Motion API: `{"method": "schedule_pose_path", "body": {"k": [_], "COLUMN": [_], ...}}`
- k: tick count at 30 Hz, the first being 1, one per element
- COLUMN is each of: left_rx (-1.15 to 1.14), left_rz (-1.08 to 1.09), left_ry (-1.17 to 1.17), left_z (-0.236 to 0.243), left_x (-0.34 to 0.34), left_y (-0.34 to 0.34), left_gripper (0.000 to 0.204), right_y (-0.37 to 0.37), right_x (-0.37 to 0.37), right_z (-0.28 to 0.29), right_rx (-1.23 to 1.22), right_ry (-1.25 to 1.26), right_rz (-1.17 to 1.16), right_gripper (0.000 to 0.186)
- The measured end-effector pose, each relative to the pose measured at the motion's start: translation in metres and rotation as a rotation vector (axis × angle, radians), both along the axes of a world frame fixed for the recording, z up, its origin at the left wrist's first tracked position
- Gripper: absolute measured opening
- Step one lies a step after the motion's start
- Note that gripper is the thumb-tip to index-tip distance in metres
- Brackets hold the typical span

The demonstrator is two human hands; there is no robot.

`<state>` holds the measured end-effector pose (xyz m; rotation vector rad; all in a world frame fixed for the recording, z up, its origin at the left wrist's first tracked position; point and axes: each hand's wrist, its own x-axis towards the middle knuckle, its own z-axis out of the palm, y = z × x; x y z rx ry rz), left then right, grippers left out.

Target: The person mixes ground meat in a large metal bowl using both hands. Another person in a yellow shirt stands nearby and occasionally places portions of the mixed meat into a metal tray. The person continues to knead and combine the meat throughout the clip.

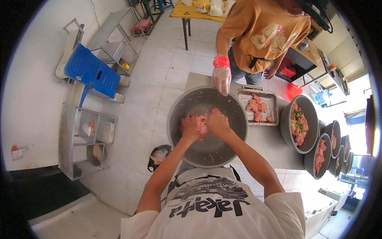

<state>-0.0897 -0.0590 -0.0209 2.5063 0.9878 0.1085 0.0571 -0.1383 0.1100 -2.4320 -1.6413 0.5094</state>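
Note:
A large round metal bowl (234, 135) stands on the steel counter in front of me. Both my hands are inside it, pressed into a lump of pink minced meat (203, 121). My left hand (191, 127) grips the lump's left side and my right hand (218, 122) covers its right side, fingers curled into the meat. Across the counter a person in an orange shirt rests a gloved hand (221, 80) on the bowl's far rim.
A rectangular metal tray (272, 100) with meat pieces lies right of the bowl. Several dark bowls of minced meat (299, 124) line the counter (266, 143) to the right. A metal shelf rack (85, 139), a blue container (91, 71) and a black bag (159, 155) stand on the tiled floor at left.

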Motion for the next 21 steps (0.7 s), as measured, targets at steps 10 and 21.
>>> {"method": "schedule_pose_path", "body": {"k": [10,21], "left_rx": [-0.063,-0.051], "left_rz": [0.095,-0.016], "left_ry": [0.016,0.025], "left_z": [0.02,0.028], "left_x": [0.0,-0.001], "left_y": [-0.012,0.005], "left_gripper": [0.098,0.103], "right_y": [0.022,0.017], "right_x": [-0.022,0.084], "right_z": [-0.055,-0.042], "right_rx": [-0.079,-0.268], "right_ry": [-0.138,0.302], "right_rz": [0.214,-0.02], "right_gripper": [0.026,0.028]}}
